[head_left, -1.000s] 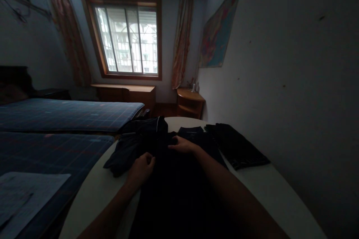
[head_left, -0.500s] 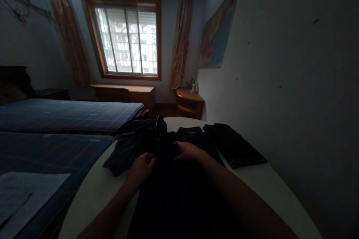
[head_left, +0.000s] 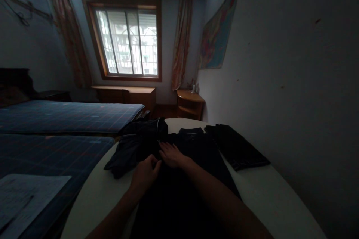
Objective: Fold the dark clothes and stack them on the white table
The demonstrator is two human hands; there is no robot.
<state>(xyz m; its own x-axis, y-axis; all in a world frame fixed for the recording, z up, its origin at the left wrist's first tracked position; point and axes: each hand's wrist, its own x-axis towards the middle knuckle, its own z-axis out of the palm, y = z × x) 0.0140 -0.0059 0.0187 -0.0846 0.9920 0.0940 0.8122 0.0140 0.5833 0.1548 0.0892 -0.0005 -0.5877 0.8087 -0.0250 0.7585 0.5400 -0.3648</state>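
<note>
A dark garment (head_left: 193, 179) lies spread on a white round table (head_left: 266, 201) in front of me. My left hand (head_left: 144, 173) rests on its left edge with the fingers curled onto the cloth. Just beside it, my right hand (head_left: 171, 155) lies on the garment with the fingers stretched out flat. The two hands almost touch. The room is dim and fine detail of the fingers is hard to see.
A crumpled dark garment with a white trim (head_left: 134, 142) lies at the table's far left, and a folded dark piece (head_left: 237, 147) at the right. Beds with blue checked covers (head_left: 56, 119) stand to the left. A wall runs along the right.
My right hand has slid left across the garment, from near the collar to beside my left hand. The left hand shifted slightly right.
</note>
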